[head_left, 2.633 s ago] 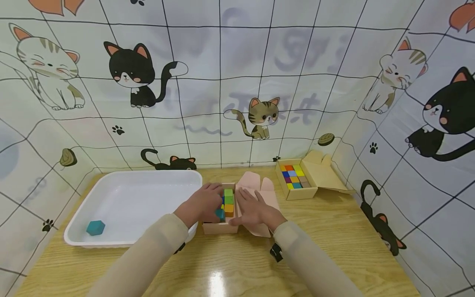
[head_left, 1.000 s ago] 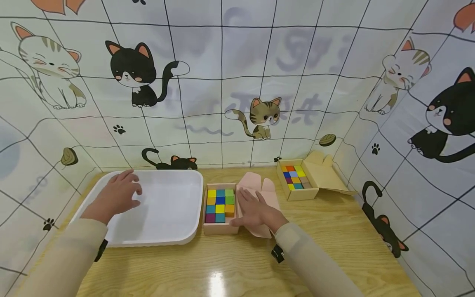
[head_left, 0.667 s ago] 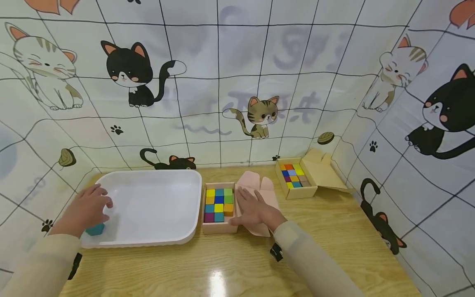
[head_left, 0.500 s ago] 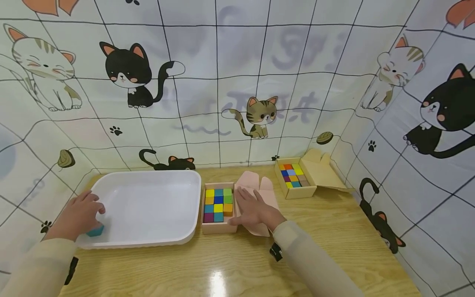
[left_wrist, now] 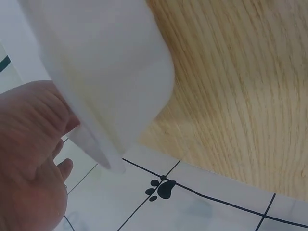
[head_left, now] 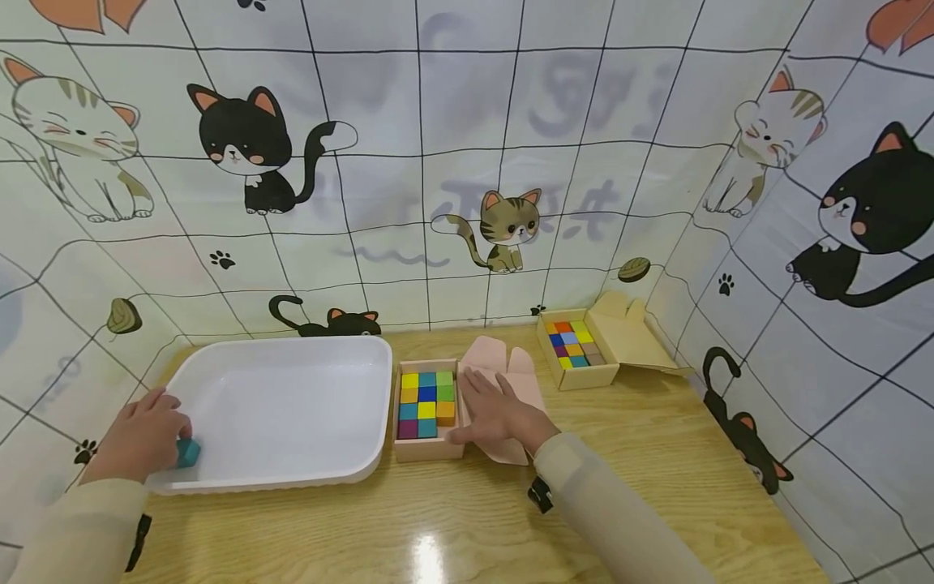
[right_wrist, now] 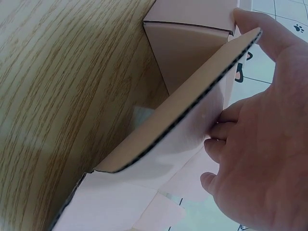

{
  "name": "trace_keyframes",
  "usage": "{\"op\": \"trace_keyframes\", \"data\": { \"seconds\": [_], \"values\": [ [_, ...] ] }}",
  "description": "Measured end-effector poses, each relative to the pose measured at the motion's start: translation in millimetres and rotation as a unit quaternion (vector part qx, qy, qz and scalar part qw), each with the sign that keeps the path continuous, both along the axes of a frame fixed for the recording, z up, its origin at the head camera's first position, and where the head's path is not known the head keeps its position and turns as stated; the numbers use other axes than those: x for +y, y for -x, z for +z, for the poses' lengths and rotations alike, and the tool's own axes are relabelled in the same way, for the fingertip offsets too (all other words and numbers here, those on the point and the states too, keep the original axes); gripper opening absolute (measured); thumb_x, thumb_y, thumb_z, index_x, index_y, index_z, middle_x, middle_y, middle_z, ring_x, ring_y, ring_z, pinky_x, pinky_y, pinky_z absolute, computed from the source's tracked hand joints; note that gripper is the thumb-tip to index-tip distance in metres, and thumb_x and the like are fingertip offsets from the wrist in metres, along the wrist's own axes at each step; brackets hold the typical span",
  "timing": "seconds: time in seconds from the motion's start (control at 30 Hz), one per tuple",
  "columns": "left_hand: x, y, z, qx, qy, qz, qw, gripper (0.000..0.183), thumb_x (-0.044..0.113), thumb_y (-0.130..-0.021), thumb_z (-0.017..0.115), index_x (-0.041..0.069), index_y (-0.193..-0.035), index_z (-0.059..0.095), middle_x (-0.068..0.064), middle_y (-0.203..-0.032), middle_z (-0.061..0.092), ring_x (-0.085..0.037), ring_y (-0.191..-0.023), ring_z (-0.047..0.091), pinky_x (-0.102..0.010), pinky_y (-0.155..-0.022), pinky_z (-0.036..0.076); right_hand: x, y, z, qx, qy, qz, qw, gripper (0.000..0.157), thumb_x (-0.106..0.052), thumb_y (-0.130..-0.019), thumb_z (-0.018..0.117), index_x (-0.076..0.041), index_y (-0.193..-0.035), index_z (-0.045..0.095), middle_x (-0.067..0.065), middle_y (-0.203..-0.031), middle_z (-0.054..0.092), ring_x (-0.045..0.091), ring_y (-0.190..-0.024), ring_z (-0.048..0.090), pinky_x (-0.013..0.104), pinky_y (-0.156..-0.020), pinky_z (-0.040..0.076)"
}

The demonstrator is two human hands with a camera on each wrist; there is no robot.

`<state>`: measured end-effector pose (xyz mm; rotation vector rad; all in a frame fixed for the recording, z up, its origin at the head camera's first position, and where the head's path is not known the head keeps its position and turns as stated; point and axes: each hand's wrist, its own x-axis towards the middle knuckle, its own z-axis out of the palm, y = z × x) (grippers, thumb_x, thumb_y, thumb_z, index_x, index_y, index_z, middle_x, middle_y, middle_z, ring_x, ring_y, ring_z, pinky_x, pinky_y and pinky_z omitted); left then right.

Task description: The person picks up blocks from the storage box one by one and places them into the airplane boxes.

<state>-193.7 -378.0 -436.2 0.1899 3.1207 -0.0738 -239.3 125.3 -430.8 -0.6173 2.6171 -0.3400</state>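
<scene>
In the head view my left hand (head_left: 139, 438) reaches over the near left corner of a white plastic tray (head_left: 280, 478) and grips a teal block (head_left: 187, 453) there. The tray wall hides those fingertips in the left wrist view. My right hand (head_left: 503, 415) lies with straight fingers on the folded-back lid (head_left: 521, 389) of a pink cardboard box (head_left: 430, 451), its thumb at the box's side wall. Coloured cubes (head_left: 426, 393) stand in rows inside that box, with a gap at its near right corner.
A second, yellowish cardboard box (head_left: 589, 378) holding coloured cubes stands at the back right, its lid (head_left: 642, 345) spread open to the right. The wooden table (head_left: 350, 535) is bordered by a cat-printed sheet (head_left: 394, 243) behind and on both sides.
My left hand has left the pink box, crossed over the tray to its near left corner and taken hold of the teal block. My right hand stays on the lid.
</scene>
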Motion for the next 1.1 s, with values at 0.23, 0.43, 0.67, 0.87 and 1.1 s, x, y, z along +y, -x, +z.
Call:
{"op": "trace_keyframes", "data": {
  "seconds": [0.23, 0.43, 0.67, 0.87, 1.1],
  "values": [
    [-1, -1.9, -0.1, 0.0, -0.007, -0.001, 1.0, 0.019, 0.005, -0.062, 0.083, 0.01, -0.074, 0.071, -0.034, -0.113, 0.057, -0.059, -0.123, 0.027, -0.077, -0.103, 0.021, 0, -0.7, 0.0, 0.0, -0.003, 0.005, 1.0, 0.103, -0.064, -0.087, 0.056, -0.008, -0.157, 0.005, 0.008, -0.166, 0.004, 0.023, -0.155, 0.002, 0.054, -0.125, -0.002],
    [4, 3.8, 5.3, 0.013, 0.0, -0.01, 0.9999, 0.022, 0.014, -0.06, 0.087, 0.008, -0.075, 0.071, -0.033, -0.115, 0.057, -0.057, -0.124, 0.029, -0.076, -0.104, 0.024, -1, 0.2, -1.2, 0.002, -0.01, 0.003, 1.0, 0.103, -0.065, -0.087, 0.054, -0.009, -0.157, 0.005, 0.007, -0.166, 0.003, 0.022, -0.155, 0.002, 0.053, -0.125, -0.002],
    [37, 14.8, 28.2, 0.036, -0.009, -0.051, 0.998, 0.022, 0.019, -0.064, 0.086, 0.009, -0.079, 0.073, -0.029, -0.121, 0.056, -0.053, -0.131, 0.027, -0.072, -0.109, 0.022, -1, -0.2, -2.1, 0.002, -0.016, -0.004, 1.0, 0.103, -0.064, -0.086, 0.056, -0.009, -0.157, 0.005, 0.006, -0.166, 0.003, 0.021, -0.155, 0.003, 0.052, -0.125, -0.002],
    [80, 24.6, 47.5, 0.077, -0.018, -0.102, 0.9917, 0.02, 0.021, -0.067, 0.085, 0.012, -0.08, 0.073, -0.022, -0.123, 0.057, -0.048, -0.136, 0.027, -0.066, -0.112, 0.023, -2, -0.5, -2.3, 0.001, -0.016, -0.009, 1.0, 0.104, -0.065, -0.086, 0.056, -0.01, -0.157, 0.004, 0.004, -0.166, 0.002, 0.02, -0.155, 0.002, 0.052, -0.125, -0.003],
    [134, 36.8, 68.0, 0.084, -0.037, -0.14, 0.9858, 0.024, 0.026, -0.068, 0.086, 0.014, -0.085, 0.072, -0.018, -0.129, 0.055, -0.044, -0.142, 0.024, -0.064, -0.116, 0.021, -2, -0.1, -2.2, 0.002, -0.015, -0.01, 1.0, 0.104, -0.065, -0.086, 0.056, -0.011, -0.157, 0.004, 0.004, -0.166, 0.003, 0.02, -0.155, 0.003, 0.051, -0.125, -0.003]
  ]
}}
